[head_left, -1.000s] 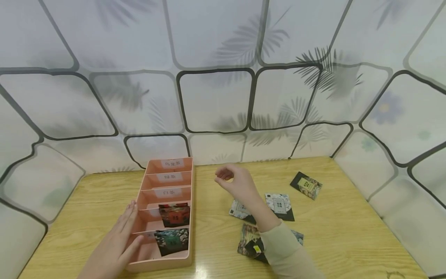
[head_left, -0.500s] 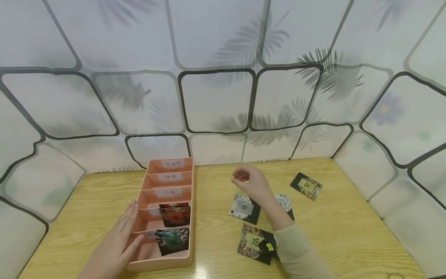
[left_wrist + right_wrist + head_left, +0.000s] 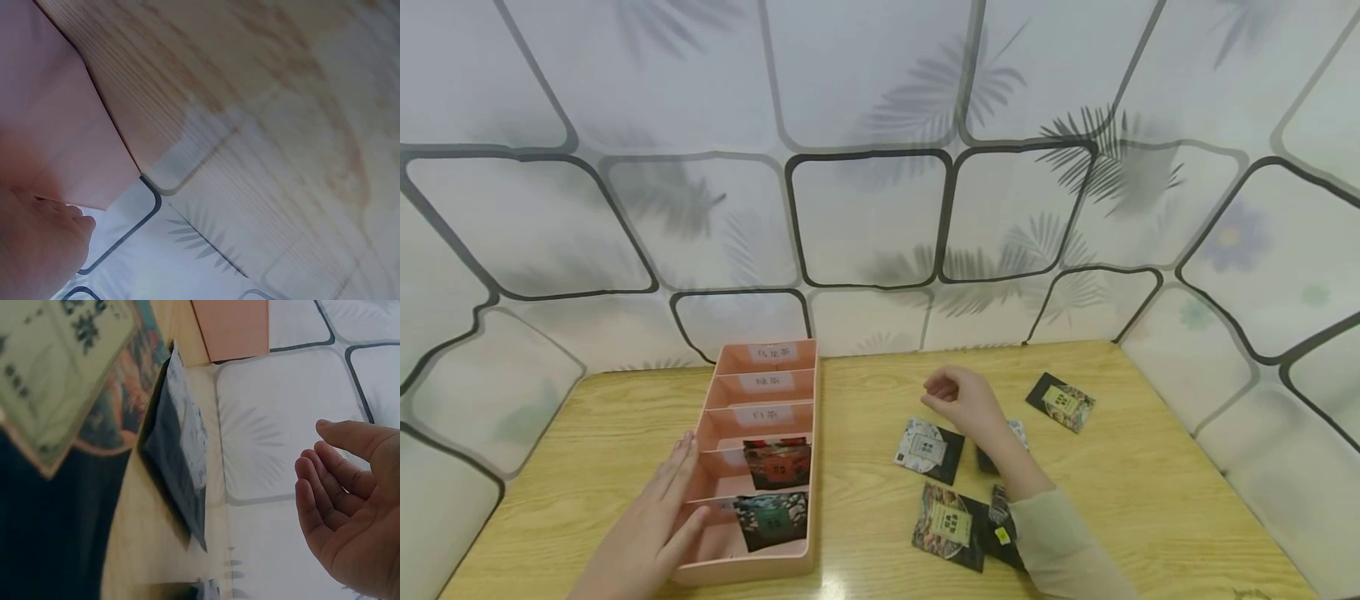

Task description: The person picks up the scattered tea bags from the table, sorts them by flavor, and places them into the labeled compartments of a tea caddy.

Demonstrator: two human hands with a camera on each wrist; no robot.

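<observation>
1. Right hand [image 3: 966,404]: raised over the counter [image 3: 861,500], fingers loosely curled, thumb tip apart from the fingertips in the right wrist view. It holds nothing.
2. Left hand [image 3: 643,517]: extended, fingers straight along the left edge of a long, pink, plastic-looking box [image 3: 745,571] with five compartments, thumb over the front one. It grasps nothing visible.
3. Governing relation: a flat, white-patterned and black packet [image 3: 927,450] lies left of the right wrist, nearer the wearer than the right hand. Its longer axis appears to run left to right, slightly slanted, black end toward the wrist. The right hand is clearly the nearer one; no contact is seen.
4. A second white-patterned and black packet [image 3: 1018,432] lies largely hidden behind the right wrist; its axis cannot be told.
5. Nearer the wearer: a brown-patterned and black packet [image 3: 947,527] beside a black packet with a small yellow mark [image 3: 1002,536], partly covered by the pale sleeve [image 3: 1060,533].
6. Far right: a black packet with a yellow label [image 3: 1062,402], well apart.
7. In the box: a green-and-black packet [image 3: 772,521] in the front compartment, a red-and-black packet [image 3: 777,464] in the next.
</observation>
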